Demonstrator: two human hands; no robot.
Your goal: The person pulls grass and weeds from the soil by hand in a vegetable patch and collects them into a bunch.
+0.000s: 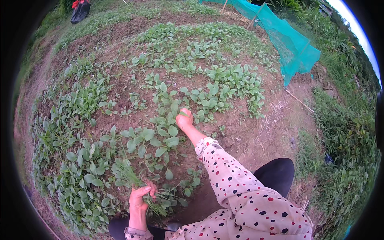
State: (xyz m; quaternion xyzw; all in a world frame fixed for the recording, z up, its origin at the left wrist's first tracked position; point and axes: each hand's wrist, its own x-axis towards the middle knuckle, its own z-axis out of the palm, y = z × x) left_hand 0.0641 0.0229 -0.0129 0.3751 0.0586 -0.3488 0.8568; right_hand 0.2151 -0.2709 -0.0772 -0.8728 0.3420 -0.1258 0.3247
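Note:
My left hand (140,195) is closed around a bunch of thin grassy weeds (127,172), whose blades stick out above and below the fist. Farther out, my right hand (184,119) reaches in among broad-leaved green seedlings (168,99). Its fingers are curled, and a narrow green blade shows at them; the fingertips and whatever they grip lower down are hidden. Between my two hands grow larger leafy plants (147,136) in brown soil (234,132).
A teal mesh net (288,39) on sticks borders the bed at the upper right. A thin stick (300,102) lies on the soil below it. Dense grass (345,144) edges the right side. A black plastic bag (80,12) stands at the far upper left.

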